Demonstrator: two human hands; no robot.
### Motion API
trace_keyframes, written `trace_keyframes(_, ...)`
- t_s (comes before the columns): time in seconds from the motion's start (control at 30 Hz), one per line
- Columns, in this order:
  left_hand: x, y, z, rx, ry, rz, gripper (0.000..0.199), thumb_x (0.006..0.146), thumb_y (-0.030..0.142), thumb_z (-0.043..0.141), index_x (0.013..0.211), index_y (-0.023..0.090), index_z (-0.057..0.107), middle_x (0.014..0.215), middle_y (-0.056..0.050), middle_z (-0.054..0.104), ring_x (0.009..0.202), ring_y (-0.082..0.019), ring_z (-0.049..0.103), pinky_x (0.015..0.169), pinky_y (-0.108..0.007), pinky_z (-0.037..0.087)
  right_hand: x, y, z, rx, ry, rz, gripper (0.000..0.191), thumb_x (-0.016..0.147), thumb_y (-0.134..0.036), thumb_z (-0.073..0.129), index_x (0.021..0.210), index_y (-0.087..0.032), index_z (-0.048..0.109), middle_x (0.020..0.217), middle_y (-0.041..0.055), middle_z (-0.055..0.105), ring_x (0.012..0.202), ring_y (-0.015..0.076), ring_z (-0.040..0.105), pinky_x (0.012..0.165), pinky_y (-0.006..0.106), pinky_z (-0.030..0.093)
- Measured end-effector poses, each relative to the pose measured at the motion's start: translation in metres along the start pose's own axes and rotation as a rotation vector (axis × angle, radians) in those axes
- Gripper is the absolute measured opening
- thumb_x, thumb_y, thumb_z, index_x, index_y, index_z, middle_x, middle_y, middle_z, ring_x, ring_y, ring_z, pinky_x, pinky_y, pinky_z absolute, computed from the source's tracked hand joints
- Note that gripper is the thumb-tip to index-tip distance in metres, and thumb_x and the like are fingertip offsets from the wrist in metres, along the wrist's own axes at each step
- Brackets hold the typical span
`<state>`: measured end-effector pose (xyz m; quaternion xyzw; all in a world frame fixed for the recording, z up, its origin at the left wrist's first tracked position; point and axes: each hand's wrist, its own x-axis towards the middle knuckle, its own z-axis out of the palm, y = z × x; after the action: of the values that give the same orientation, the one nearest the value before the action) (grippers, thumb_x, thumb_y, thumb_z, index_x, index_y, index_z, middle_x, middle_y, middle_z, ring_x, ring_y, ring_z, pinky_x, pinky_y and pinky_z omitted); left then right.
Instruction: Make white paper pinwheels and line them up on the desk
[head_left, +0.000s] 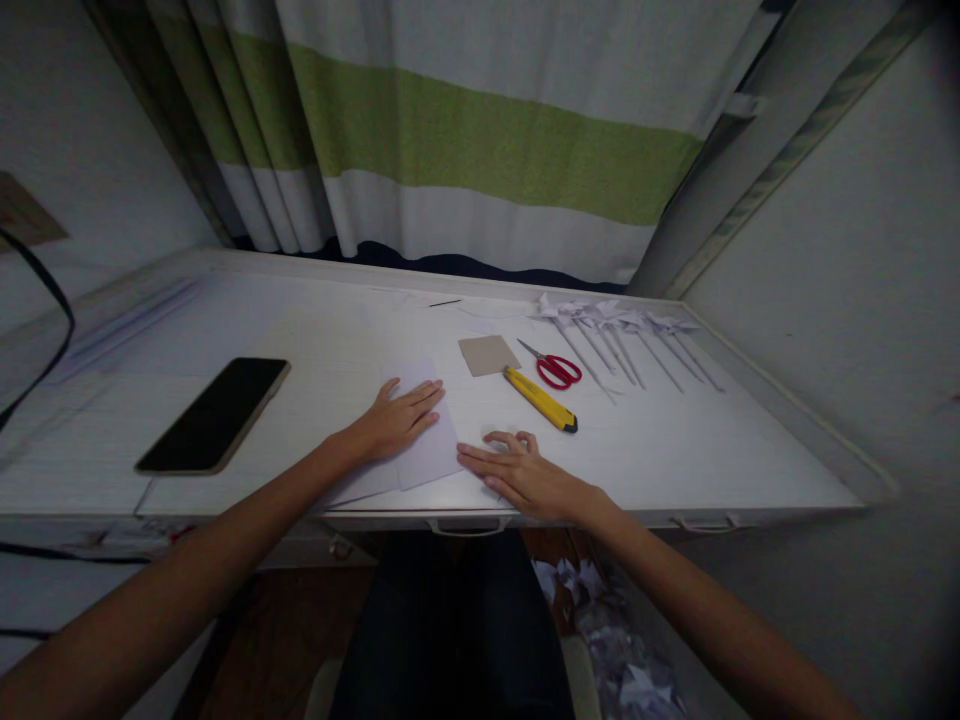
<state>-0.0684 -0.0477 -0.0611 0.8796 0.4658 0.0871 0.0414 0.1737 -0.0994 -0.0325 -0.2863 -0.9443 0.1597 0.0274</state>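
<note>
A white sheet of paper lies on the white desk in front of me, with an edge of more paper under its left side. My left hand rests flat on the sheet, fingers stretched out to the right. At the sheet's lower right corner, my right hand touches the edge with its fingertips; its fingers are apart and some are bent. Beyond the hands lie a yellow utility knife, red-handled scissors and a square piece of grey-brown card.
A dark-screened phone lies at the left. Several white paper pinwheels on thin sticks stretch across the back right. A thin black stick is near the back edge. Below the desk, at right, a clear plastic bag holds white paper shapes.
</note>
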Motion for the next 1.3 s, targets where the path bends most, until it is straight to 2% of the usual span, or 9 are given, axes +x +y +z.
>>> trace_keyframes(0.33,-0.002,-0.001,0.002,0.008,0.080,-0.010,0.042,0.086,0.035,0.020,0.127,0.025,0.026,0.135,-0.002,0.027,0.122,-0.015,0.026,0.099,-0.042,0.003,-0.017,-0.015,-0.013,0.132,-0.087,-0.103,0.040,0.088,-0.030,0.023,0.126,-0.027,0.031,0.128,0.0008,0.040,0.118,0.0214,0.027,0.094,0.049,0.014)
trace_keyframes(0.5,-0.009,-0.018,-0.007,-0.203,0.337,-0.450,0.048,0.085,0.033,0.022,0.126,0.010,0.029,0.132,-0.013,0.031,0.121,-0.020,0.029,0.098,-0.037,0.019,-0.020,0.003,-0.011,0.363,0.153,0.083,0.040,0.088,-0.031,0.020,0.117,-0.023,0.046,0.115,0.0056,0.050,0.108,0.0176,0.041,0.093,0.039,0.025)
trace_keyframes(0.63,-0.014,-0.028,-0.020,-0.608,0.362,-0.747,0.054,0.082,0.036,0.029,0.125,0.003,0.030,0.119,-0.019,0.047,0.115,-0.025,0.037,0.095,-0.039,0.025,0.005,0.021,-0.001,0.597,0.345,0.319,0.047,0.085,-0.041,0.025,0.115,-0.014,0.048,0.100,0.0102,0.058,0.093,0.0174,0.051,0.086,0.034,0.035)
trace_keyframes(0.8,0.004,-0.002,-0.033,-0.987,0.379,-0.632,0.056,0.083,0.044,0.021,0.122,0.007,0.033,0.103,-0.015,0.060,0.109,-0.022,0.045,0.092,-0.042,0.028,0.044,0.027,0.010,0.888,0.372,0.375,0.051,0.083,-0.046,0.029,0.112,-0.009,0.049,0.096,0.0113,0.060,0.078,0.0150,0.055,0.077,0.032,0.042)
trace_keyframes(0.9,0.017,0.023,-0.037,-1.282,0.178,-0.465,0.059,0.083,0.049,0.014,0.125,0.011,0.029,0.109,-0.016,0.056,0.103,-0.022,0.050,0.086,-0.042,0.036,0.056,0.028,0.010,1.171,0.407,0.419,0.052,0.082,-0.047,0.028,0.109,-0.008,0.048,0.112,0.0168,0.053,0.070,0.0137,0.058,0.072,0.032,0.045)
trace_keyframes(0.97,0.021,0.031,-0.037,-1.174,0.288,-0.427,0.058,0.082,0.049,0.020,0.122,0.010,0.035,0.118,-0.016,0.048,0.108,-0.021,0.046,0.087,-0.038,0.037,0.059,0.029,0.009,1.311,0.429,0.457,0.051,0.082,-0.047,0.029,0.105,-0.006,0.049,0.116,0.0198,0.049,0.066,0.0139,0.060,0.070,0.032,0.047)
trace_keyframes(1.07,0.017,0.023,-0.032,-0.907,0.469,-0.510,0.054,0.080,0.045,0.029,0.118,0.009,0.041,0.128,-0.014,0.037,0.120,-0.020,0.030,0.099,-0.035,0.023,0.058,0.029,0.008,1.374,0.452,0.490,0.045,0.081,-0.044,0.034,0.099,-0.007,0.051,0.116,0.0201,0.049,0.068,0.0146,0.061,0.070,0.032,0.047)
trace_keyframes(1.13,0.012,0.011,-0.029,-0.934,0.406,-0.584,0.052,0.080,0.043,0.032,0.119,0.010,0.039,0.131,-0.013,0.032,0.122,-0.021,0.027,0.099,-0.035,0.022,0.058,0.030,0.008,1.374,0.461,0.498,0.042,0.081,-0.043,0.037,0.097,-0.008,0.052,0.115,0.0198,0.050,0.069,0.0150,0.062,0.072,0.033,0.047)
trace_keyframes(1.3,0.009,0.007,-0.032,-1.271,0.260,-0.595,0.055,0.083,0.046,0.021,0.126,0.012,0.025,0.123,-0.016,0.044,0.104,-0.019,0.050,0.085,-0.034,0.042,0.062,0.030,0.010,1.357,0.460,0.504,0.040,0.080,-0.044,0.038,0.092,-0.009,0.053,0.114,0.0191,0.051,0.071,0.0157,0.062,0.075,0.034,0.046)
